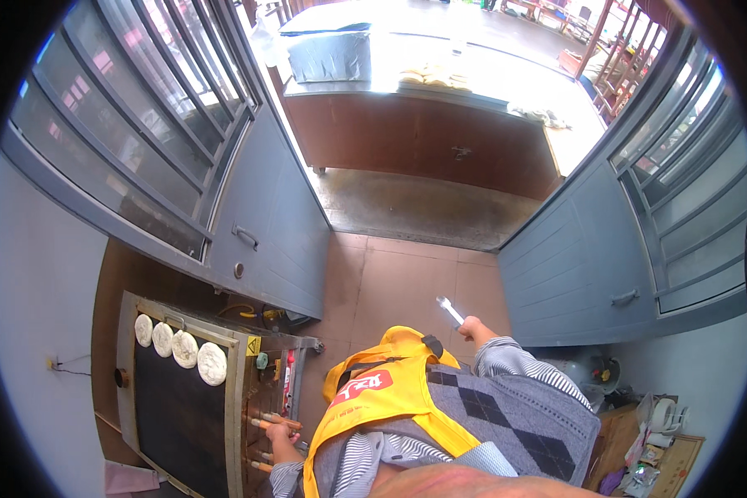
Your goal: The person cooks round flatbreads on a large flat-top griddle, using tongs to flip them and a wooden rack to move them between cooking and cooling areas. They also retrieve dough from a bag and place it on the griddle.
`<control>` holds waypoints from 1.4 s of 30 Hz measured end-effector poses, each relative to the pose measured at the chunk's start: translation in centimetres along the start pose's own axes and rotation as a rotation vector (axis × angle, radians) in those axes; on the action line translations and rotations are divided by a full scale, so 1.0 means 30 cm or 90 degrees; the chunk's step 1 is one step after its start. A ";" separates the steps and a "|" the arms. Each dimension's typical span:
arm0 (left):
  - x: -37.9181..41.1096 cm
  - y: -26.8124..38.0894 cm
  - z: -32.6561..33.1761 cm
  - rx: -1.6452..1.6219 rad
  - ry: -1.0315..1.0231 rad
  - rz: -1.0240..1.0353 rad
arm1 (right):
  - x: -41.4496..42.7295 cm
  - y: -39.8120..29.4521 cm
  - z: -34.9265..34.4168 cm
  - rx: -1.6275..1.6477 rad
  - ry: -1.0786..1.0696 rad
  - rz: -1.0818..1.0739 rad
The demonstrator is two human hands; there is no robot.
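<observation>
My left hand (pixel 279 432) grips one of several wooden handles (pixel 283 421) sticking out from the side of a metal griddle oven (pixel 239 398). Along the far edge of its dark cooking plate (pixel 177 423) lie several flat, pale rounds of dough (pixel 185 348). Out ahead of my body, my right hand (pixel 470 327) holds a slim silvery tool (pixel 451 311) with a rounded end. It points away from me over the tiled floor, and its exact kind is unclear. A yellow apron (pixel 380 392) covers my front and partly hides the floor.
Two grey metal doors (pixel 280 230) with barred windows stand open on either side. Beyond the doorway is a counter (pixel 423 134) bearing a foil-covered box (pixel 328 56) and stacked flat breads (pixel 434 76). A gas cylinder (pixel 566 367) and cardboard (pixel 678 460) sit at the right.
</observation>
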State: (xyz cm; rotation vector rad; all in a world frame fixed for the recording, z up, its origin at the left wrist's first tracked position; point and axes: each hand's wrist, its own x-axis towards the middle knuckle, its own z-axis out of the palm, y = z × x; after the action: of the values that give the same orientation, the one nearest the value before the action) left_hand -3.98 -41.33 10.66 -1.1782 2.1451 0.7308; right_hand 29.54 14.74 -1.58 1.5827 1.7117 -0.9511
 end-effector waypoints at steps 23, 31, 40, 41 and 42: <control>0.089 -0.050 0.038 -0.007 0.027 0.071 | -0.031 -0.365 -0.077 -0.180 -0.042 -0.208; 0.141 -0.062 0.048 0.003 0.002 0.052 | -0.022 -0.370 -0.094 -0.144 -0.055 -0.182; 0.042 -0.034 0.025 -0.007 0.054 0.030 | -0.077 -0.423 -0.091 -0.143 -0.037 -0.211; 0.069 -0.048 0.024 -0.001 0.050 0.034 | -0.067 -0.425 -0.091 -0.161 -0.044 -0.211; 0.077 -0.049 0.030 0.006 0.044 0.040 | -0.056 -0.420 -0.097 -0.177 -0.049 -0.209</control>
State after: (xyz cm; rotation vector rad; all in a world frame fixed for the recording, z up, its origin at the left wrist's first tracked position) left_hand -3.52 -42.67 8.14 -1.1509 2.2493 0.7159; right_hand 17.27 15.91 2.64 1.0955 1.9875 -0.8675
